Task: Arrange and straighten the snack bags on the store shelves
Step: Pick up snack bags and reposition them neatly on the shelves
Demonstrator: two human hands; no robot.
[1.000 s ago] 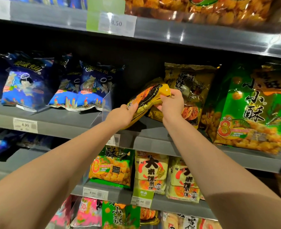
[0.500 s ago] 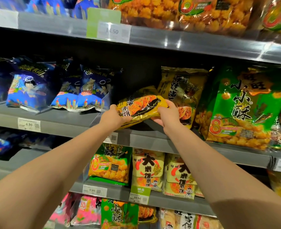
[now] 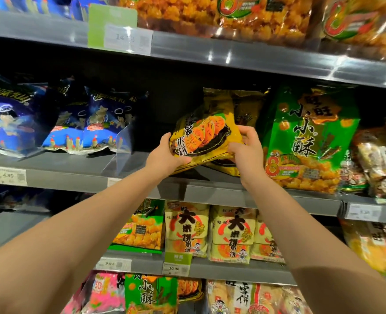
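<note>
A yellow snack bag (image 3: 201, 137) with orange crackers printed on it is tilted above the middle shelf (image 3: 74, 168). My left hand (image 3: 164, 155) grips its lower left corner, thumb on the front. My right hand (image 3: 246, 148) grips its right side, fingers curled over the edge. A second yellow bag (image 3: 239, 103) of the same kind stands upright behind it against the back of the shelf. More yellow packaging lies under the held bag, partly hidden by my right hand.
Blue snack bags (image 3: 92, 123) stand left of a clear plastic divider (image 3: 124, 150). A big green bag (image 3: 307, 141) stands close on the right. Cream rice-cracker packs (image 3: 233, 232) fill the shelf below. Orange snack bags (image 3: 255, 14) sit on the top shelf.
The yellow bag has been turned from edge-on to face me, its printed front now showing. Both hands shifted slightly with it while keeping their grip.
</note>
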